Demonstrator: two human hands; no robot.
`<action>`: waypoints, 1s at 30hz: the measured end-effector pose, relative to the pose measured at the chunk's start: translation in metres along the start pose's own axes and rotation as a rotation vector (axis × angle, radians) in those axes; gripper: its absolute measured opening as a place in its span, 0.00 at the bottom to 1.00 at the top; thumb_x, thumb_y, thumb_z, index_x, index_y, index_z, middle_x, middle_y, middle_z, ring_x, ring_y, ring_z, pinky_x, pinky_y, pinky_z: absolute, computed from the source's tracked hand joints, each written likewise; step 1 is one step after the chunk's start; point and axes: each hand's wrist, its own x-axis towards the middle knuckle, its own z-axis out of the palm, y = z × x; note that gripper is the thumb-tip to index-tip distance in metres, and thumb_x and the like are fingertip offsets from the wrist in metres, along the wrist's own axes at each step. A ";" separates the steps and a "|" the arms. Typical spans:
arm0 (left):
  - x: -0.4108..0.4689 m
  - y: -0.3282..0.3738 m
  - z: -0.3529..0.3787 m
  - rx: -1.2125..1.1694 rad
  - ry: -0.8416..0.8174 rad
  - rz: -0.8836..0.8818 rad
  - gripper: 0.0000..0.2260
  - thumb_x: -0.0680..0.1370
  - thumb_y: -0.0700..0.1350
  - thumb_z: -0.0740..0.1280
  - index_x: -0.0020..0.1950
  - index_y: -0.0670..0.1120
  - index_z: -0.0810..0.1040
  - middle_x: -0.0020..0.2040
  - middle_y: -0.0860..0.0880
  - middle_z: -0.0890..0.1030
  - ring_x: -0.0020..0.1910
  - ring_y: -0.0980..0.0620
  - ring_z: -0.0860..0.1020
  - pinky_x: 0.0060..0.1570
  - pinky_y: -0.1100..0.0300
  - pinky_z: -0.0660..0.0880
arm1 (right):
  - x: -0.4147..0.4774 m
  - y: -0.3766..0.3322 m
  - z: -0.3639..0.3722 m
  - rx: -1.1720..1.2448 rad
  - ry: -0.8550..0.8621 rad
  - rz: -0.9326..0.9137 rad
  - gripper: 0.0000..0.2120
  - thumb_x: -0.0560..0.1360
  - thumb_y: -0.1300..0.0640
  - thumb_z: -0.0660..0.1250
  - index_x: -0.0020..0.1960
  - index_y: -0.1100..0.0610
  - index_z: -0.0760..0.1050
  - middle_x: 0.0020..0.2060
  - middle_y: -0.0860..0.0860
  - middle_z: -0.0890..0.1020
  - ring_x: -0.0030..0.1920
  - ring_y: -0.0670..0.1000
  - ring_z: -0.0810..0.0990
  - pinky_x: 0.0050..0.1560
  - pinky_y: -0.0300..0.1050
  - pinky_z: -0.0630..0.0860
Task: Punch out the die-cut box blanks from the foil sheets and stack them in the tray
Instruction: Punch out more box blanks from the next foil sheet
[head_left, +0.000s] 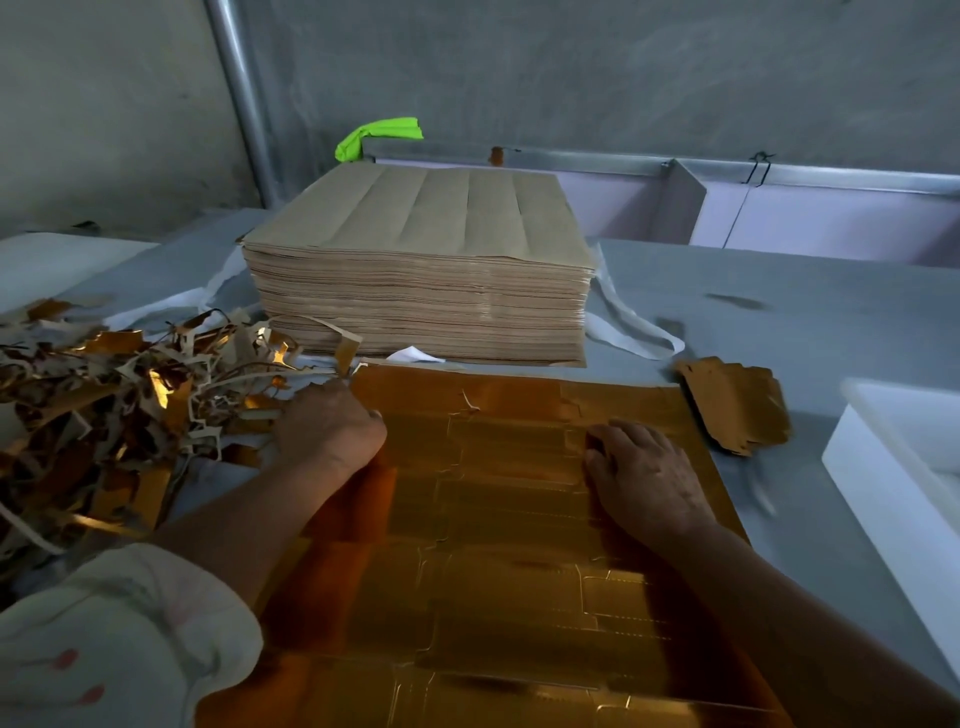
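a gold foil sheet (498, 519) lies foil side up on the grey table (779, 312), under both hands, with its die-cut lines showing as faint outlines. the right hand (644, 473) rests flat on it, fingers spread and nearly straight, pressing down and gripping nothing. the left hand (330, 426) sits at the sheet's far left edge with its fingers curled under. the back of the hand hides what they pinch, so whether they hold the waste margin cannot be told.

just left of the left fingers lies a heap of torn trimmings (104, 405). beyond both sets of fingertips stands a thick stack of uncut sheets (421, 260), brown side up. to the right of the right fingers, just off the sheet's corner, lies a small pile of punched blanks (732, 410), and further right again is the white tray (893, 467).

the step in hand looks like stripping the waste border at the start of a fresh sheet, since the blanks still seem seated in it. the next move likely calls for the right hand to hold the sheet down while the left tears the margin away towards the trimmings, pulling evenly so the blanks' tabs do not rip.
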 end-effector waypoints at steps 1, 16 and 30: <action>-0.001 0.000 0.000 0.003 -0.007 0.001 0.21 0.78 0.58 0.65 0.63 0.44 0.73 0.56 0.43 0.78 0.55 0.43 0.79 0.52 0.51 0.78 | 0.000 0.001 0.000 -0.001 -0.004 0.001 0.21 0.83 0.42 0.51 0.73 0.46 0.64 0.74 0.48 0.67 0.75 0.52 0.61 0.74 0.52 0.58; -0.011 0.016 0.006 0.030 -0.029 0.030 0.22 0.79 0.60 0.63 0.64 0.45 0.72 0.61 0.42 0.76 0.59 0.42 0.76 0.48 0.52 0.71 | -0.009 0.020 -0.007 -0.001 -0.012 0.017 0.22 0.83 0.42 0.51 0.74 0.46 0.63 0.74 0.49 0.66 0.76 0.52 0.61 0.74 0.52 0.58; -0.010 0.014 0.007 0.043 -0.050 0.058 0.26 0.79 0.62 0.61 0.70 0.47 0.68 0.67 0.41 0.71 0.63 0.41 0.73 0.48 0.51 0.70 | -0.009 0.020 -0.007 -0.003 -0.022 0.024 0.22 0.82 0.41 0.50 0.74 0.46 0.63 0.75 0.48 0.65 0.76 0.51 0.59 0.75 0.53 0.56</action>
